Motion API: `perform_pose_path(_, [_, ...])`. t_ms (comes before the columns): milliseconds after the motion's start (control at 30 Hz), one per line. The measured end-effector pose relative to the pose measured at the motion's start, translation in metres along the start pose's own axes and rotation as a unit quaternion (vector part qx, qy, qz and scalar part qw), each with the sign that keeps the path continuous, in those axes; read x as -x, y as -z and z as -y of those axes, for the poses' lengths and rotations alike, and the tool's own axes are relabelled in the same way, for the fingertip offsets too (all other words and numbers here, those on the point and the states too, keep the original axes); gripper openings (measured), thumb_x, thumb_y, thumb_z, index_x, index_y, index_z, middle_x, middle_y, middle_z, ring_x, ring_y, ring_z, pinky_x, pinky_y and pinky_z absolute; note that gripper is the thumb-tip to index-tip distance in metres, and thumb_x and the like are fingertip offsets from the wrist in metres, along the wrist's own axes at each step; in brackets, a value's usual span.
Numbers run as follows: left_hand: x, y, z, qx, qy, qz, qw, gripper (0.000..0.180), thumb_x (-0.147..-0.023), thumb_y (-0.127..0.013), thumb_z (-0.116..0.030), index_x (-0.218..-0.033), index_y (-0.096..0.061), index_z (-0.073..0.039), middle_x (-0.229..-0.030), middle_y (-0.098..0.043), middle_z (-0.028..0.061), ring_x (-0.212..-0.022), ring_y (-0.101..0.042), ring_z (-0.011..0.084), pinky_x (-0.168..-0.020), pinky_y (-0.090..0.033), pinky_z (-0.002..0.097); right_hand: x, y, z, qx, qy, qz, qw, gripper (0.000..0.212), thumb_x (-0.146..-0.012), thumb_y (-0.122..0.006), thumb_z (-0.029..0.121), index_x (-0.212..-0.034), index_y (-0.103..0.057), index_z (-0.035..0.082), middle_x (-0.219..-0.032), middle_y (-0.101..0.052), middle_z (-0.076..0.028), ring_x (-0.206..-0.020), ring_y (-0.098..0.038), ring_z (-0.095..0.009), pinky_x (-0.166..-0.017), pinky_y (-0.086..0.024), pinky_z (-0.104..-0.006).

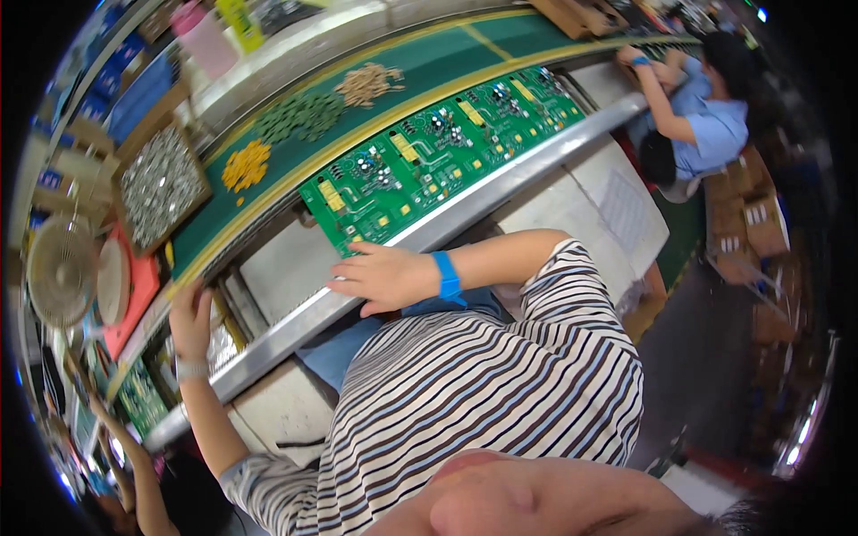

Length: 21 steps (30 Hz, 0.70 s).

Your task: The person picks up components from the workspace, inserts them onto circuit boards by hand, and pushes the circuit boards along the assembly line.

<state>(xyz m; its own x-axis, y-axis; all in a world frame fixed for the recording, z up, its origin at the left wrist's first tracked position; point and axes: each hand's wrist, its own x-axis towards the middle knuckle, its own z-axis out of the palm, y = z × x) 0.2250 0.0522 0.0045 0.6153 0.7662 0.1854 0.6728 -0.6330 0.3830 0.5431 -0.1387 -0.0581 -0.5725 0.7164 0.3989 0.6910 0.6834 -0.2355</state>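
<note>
Well, the long green board point(447, 152) lies in the middle, between the green belt point(438, 61) and the shiny metal rail point(308, 314). I can't tell if it is one board or a few in a row. Lots of little parts stand up on it.

The right hand point(386, 277) is over the rail at the board's near left corner. Its grip is open, with the fingers spread, and one finger seems to touch the corner. It has not closed on anything. The left hand point(189, 323) is well apart from the board, by the yellow edge of the belt. Its grip looks loose, thumb away from the fingers, and I see nothing in it.

To move the board well, I think it's best to push softly on its edge, keep it flat, and keep fingers off the little parts, since those could bend.

On the belt sit three piles: orange bits point(246, 167), green bits point(302, 118) and tan bits point(369, 84). Past them is a box of silver bits point(147, 201). A fan point(63, 268) stands at the left. The rail could get in the way of the right arm. Another worker point(710, 129) sits past the far end.
</note>
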Motion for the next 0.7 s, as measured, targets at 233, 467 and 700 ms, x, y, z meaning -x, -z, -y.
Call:
perform_pose_path(233, [0.044, -0.032, -0.055, 0.095, 0.101, 0.063, 0.988, 0.039, -0.079, -0.060, -0.011, -0.116, -0.051, -0.003, -0.101, -0.056, 0.0113, -0.084, -0.053, 0.0220, -0.074, -0.044, 0.0312, 0.121, 0.059, -0.051, 0.074, -0.215, -0.011, 0.974, 0.051, -0.076, -0.061, 0.037, -0.113, -0.049, 0.005, -0.112, -0.053, -0.012, -0.104, -0.051, -0.025, -0.096, -0.030, -0.0444])
perform_pose_path(467, [0.064, -0.059, -0.084, 0.034, 0.036, 0.038, 0.998, 0.051, -0.079, -0.060, -0.016, -0.125, -0.042, -0.004, -0.130, -0.039, 0.0198, -0.119, -0.037, 0.0360, -0.100, -0.029, 0.0409, 0.161, 0.082, -0.077, 0.149, -0.342, -0.061, 0.926, 0.041, -0.080, -0.056, 0.035, -0.108, -0.052, 0.006, -0.111, -0.055, -0.012, -0.106, -0.050, -0.026, -0.095, -0.032, -0.0468])
perform_pose_path(700, [0.083, -0.030, -0.039, 0.095, 0.024, -0.002, 0.995, 0.054, -0.076, -0.064, -0.016, -0.124, -0.044, -0.004, -0.129, -0.040, 0.0197, -0.119, -0.038, 0.0359, -0.099, -0.032, 0.0382, 0.070, 0.068, -0.017, 0.117, -0.297, -0.069, 0.945, 0.038, -0.078, -0.060, 0.025, -0.108, -0.054, 0.002, -0.109, -0.055, -0.015, -0.101, -0.051, -0.032, -0.093, -0.034, -0.0474])
